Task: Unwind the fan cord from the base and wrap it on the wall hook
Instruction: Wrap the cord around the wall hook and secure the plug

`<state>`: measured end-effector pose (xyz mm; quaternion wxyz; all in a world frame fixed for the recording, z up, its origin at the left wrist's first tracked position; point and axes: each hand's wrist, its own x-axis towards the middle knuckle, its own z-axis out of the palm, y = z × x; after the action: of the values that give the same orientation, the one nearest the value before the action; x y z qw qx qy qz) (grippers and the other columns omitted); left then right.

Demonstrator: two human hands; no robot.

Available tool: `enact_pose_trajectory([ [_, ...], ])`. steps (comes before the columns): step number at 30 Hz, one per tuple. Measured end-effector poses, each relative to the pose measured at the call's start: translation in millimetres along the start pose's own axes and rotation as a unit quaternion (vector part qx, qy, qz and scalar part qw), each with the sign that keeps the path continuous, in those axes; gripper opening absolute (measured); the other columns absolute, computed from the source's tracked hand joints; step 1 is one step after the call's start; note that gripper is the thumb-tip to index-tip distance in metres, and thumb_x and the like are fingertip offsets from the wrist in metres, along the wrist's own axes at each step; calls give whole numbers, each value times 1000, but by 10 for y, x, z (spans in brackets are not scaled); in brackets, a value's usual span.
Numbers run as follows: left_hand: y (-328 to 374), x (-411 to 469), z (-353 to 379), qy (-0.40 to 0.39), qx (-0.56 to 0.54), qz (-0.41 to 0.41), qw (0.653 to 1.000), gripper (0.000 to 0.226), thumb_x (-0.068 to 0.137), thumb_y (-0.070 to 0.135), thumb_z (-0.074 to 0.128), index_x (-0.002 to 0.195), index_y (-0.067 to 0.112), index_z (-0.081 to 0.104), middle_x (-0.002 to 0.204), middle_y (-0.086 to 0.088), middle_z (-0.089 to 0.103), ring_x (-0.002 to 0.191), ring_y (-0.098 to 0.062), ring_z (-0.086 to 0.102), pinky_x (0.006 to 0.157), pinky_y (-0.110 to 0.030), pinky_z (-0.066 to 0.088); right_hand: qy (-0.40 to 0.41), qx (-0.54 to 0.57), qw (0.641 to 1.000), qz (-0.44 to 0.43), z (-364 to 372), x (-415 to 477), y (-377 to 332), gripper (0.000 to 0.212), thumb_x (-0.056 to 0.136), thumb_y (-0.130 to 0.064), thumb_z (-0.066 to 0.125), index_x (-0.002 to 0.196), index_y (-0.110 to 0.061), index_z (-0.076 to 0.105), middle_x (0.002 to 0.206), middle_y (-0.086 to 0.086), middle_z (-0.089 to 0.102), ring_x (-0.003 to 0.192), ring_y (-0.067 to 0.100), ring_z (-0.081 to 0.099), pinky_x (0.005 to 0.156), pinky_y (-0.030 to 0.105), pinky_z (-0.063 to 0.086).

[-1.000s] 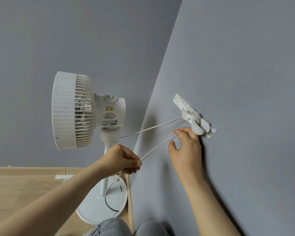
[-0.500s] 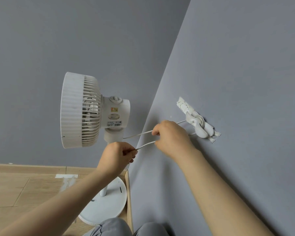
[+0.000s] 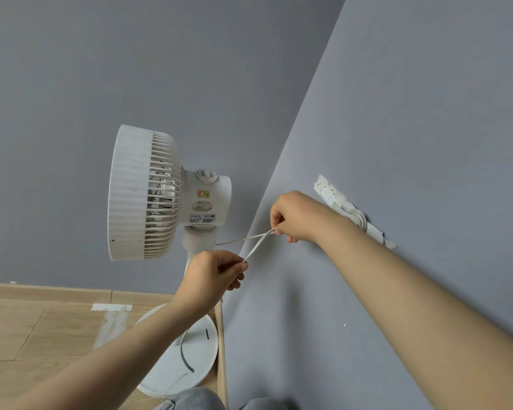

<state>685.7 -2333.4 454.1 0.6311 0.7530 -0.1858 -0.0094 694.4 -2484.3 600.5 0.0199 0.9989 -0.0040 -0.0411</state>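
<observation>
A white pedestal fan [image 3: 148, 193] stands in the corner on its round base [image 3: 187, 359]. Its thin white cord [image 3: 256, 245] runs from the fan neck toward the right-hand wall. The cord is looped round a white wall hook [image 3: 357, 217] on a torn adhesive strip. My right hand [image 3: 298, 217] pinches two cord strands just left of the hook, partly hiding it. My left hand [image 3: 212, 276] pinches the lower strand near the fan's stem, a short way below and left of my right hand. A dark line curves over the base.
Two grey walls meet in a corner [image 3: 279, 179] right behind the fan. The wooden floor [image 3: 42, 329] with a white patch lies at lower left. Grey-clad knees [image 3: 196, 400] show at the bottom edge.
My right hand left the hook and came left along the cord to pinch both strands. My left hand rose and now holds the cord close below the right hand.
</observation>
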Motion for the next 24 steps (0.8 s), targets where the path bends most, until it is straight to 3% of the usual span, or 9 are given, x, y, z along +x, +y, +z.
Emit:
enact_pose_trajectory([
  [4, -15, 55, 3, 7, -7, 9, 1000, 10, 88, 13, 65, 85, 9, 73, 63, 0, 67, 48, 0, 58, 52, -8, 45, 1, 10, 1000, 15, -102, 118, 106, 15, 84, 1, 54, 79, -9, 65, 63, 7, 65, 68, 27, 73, 73, 34, 57],
  [12, -18, 117, 74, -2, -14, 10, 1000, 17, 89, 23, 65, 84, 9, 75, 58, 3, 60, 45, -1, 51, 51, -9, 43, 24, 34, 998, 51, -488, 199, 367, 9, 87, 0, 56, 87, -3, 64, 73, 17, 70, 58, 21, 65, 74, 35, 57],
  [17, -87, 98, 86, 4, -21, -8, 1000, 17, 90, 19, 62, 86, 9, 75, 53, 5, 52, 41, -4, 46, 45, -11, 40, 61, 52, 993, 87, -654, 176, 520, 9, 89, 0, 54, 86, -3, 62, 71, 15, 71, 55, 17, 65, 77, 35, 57],
  [24, 52, 108, 31, 7, -34, -2, 999, 16, 91, 19, 62, 85, 11, 74, 54, 3, 53, 40, -4, 46, 46, -13, 42, 143, 72, 980, 114, -705, 42, 520, 22, 89, 2, 49, 73, -12, 57, 79, 16, 71, 76, 28, 74, 83, 42, 58],
])
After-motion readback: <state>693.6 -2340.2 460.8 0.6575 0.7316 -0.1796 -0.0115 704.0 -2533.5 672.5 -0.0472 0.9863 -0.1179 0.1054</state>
